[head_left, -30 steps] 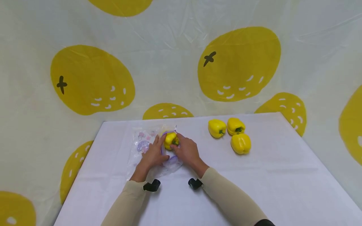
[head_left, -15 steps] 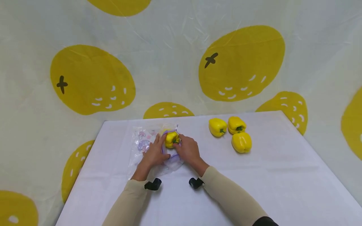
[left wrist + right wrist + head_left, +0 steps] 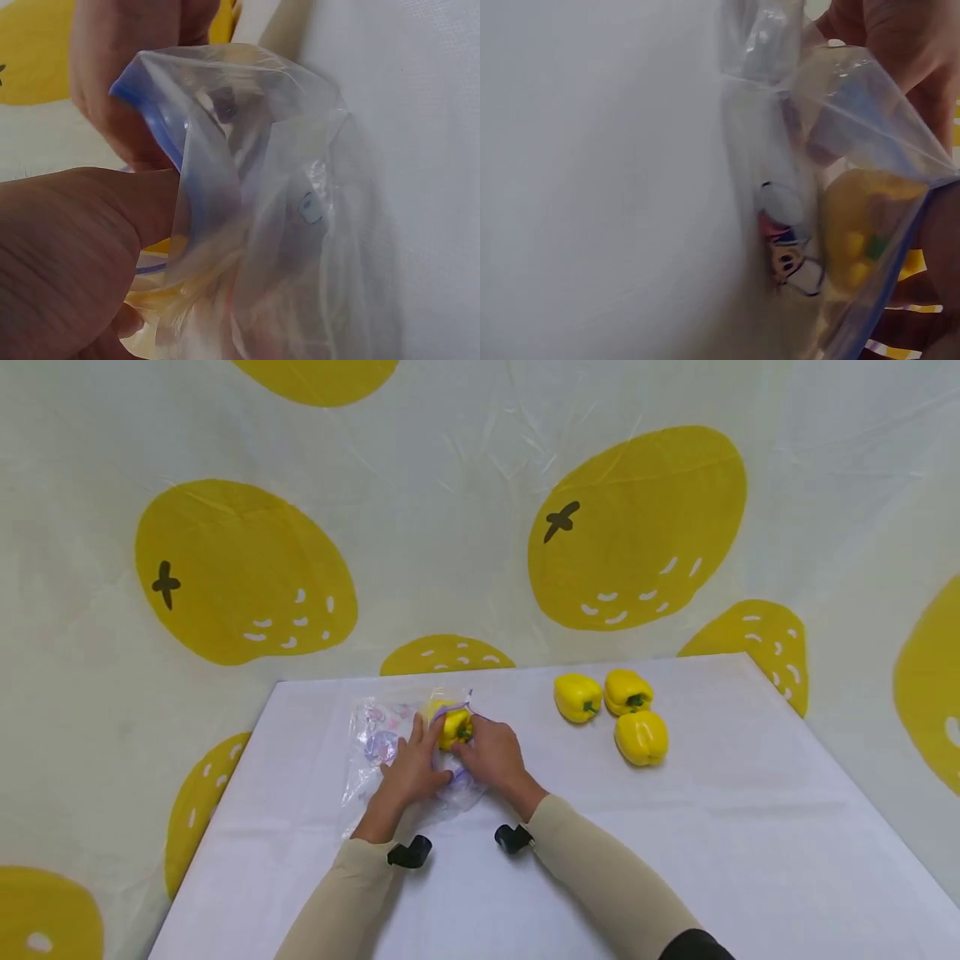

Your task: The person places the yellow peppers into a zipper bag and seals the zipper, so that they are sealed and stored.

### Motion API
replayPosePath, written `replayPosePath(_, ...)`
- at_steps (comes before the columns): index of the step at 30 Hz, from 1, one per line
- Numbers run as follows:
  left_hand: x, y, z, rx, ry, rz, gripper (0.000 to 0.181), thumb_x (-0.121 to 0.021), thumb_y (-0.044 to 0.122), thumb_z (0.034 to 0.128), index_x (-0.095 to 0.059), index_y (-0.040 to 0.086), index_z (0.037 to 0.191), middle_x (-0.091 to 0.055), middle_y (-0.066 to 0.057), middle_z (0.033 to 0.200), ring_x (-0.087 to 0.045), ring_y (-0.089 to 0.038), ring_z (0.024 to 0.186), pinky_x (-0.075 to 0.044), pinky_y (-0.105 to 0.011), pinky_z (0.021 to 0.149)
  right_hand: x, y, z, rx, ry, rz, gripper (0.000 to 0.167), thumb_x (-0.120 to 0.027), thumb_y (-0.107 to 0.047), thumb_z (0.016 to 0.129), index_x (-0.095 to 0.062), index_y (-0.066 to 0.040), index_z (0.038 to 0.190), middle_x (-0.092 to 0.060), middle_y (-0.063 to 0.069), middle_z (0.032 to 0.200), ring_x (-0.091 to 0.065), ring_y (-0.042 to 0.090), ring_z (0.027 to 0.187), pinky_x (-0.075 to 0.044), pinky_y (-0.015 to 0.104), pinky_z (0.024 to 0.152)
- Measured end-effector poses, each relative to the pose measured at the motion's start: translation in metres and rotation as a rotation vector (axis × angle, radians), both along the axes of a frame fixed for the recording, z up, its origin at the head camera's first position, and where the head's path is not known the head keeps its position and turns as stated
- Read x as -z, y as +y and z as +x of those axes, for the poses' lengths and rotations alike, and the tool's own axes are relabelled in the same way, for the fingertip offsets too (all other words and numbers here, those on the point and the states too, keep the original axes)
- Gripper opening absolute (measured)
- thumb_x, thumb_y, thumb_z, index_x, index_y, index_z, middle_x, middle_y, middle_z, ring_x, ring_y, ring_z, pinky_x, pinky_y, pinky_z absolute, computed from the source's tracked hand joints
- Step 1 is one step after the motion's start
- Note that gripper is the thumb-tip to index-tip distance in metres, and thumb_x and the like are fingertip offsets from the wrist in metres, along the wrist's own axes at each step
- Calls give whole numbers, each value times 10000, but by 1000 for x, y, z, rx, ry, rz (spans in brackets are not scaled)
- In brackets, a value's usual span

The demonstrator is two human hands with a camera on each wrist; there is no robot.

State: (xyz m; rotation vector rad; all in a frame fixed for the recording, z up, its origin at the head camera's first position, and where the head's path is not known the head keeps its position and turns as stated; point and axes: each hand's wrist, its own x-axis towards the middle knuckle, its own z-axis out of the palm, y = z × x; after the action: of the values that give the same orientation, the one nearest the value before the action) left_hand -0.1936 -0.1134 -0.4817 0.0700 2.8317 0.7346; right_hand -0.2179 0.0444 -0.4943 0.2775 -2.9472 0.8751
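A clear plastic zip bag [image 3: 362, 783] with a purple-blue rim and cartoon prints lies on the table, its mouth spread toward the right. My left hand [image 3: 411, 772] rests on the bag with fingers extended; the left wrist view has its thumb [image 3: 154, 206] at the bag's rim. A yellow bell pepper [image 3: 455, 727] with a green stem sits in the mouth, partly behind the plastic. My right hand [image 3: 495, 753] grips it from the right. Through the film in the right wrist view, the pepper [image 3: 847, 225] appears inside the bag. Some fingertips are hidden.
Three more yellow bell peppers, a left one [image 3: 577, 697], a rear one [image 3: 628, 692] and a front one [image 3: 642, 737], sit close together to the right of my hands. A white cloth covers the table [image 3: 735, 827]. Behind hangs a fruit-printed curtain [image 3: 442, 543].
My right hand has shifted slightly left with the pepper, which is a little farther into the bag. The bag's mouth looks narrower. My left hand and the three other peppers stay nearly still.
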Motion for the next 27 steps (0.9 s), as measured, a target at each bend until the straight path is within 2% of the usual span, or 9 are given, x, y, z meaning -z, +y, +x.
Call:
replayPosePath(7,2,2,-1,-28,-23,-15,991,-790,248,877,-204,347,1670,-8,-142,1776,-180,-630,1535,-133,-926,1069,-6,-7,-3,17,-40,57,452,-697,-364,972,-675,-39,1286,-780,130,1078,-721,347,1035,-596,470,926)
replayPosePath(12,1,3,0,-30,-13,-3,986,-789,246,875,-212,355,1667,-14,-133,1779,-193,-623,1536,-132,-926,1069,-4,-8,-5,24,-27,123,425,-666,-371,995,-658,-45,1268,-764,131,1020,-715,340,976,-609,450,835)
replayPosePath(16,2,2,1,-30,-2,13,969,-782,247,883,-220,348,1666,-5,-138,1778,-210,-615,1536,-141,-925,1068,-2,-9,-5,28,-22,148,413,-642,-361,1012,-633,-82,1317,-768,123,1043,-708,342,975,-617,464,828)
replayPosePath(20,2,0,1,-43,0,6,966,-784,247,884,-226,331,1668,16,-148,1776,-221,-600,1540,-158,-926,1060,-2,-11,-6,28,-32,173,439,-577,-369,1043,-609,-132,1410,-765,98,1209,-687,351,1011,-622,506,816)
replayPosePath(24,3,-2,1,-48,5,5,955,-781,257,884,-238,325,1666,39,-145,1775,-230,-579,1549,-165,-926,1061,-2,-11,-5,8,-76,212,540,-523,-446,1062,-517,-176,1529,-661,79,1438,-648,360,1156,-609,543,887)
replayPosePath(27,4,-3,1,-49,10,9,947,-778,261,884,-245,323,1664,41,-146,1775,-237,-581,1545,-165,-931,1055,-5,-9,-5,-18,-101,223,586,-531,-466,1056,-465,-185,1566,-615,102,1485,-627,373,1241,-596,557,938)
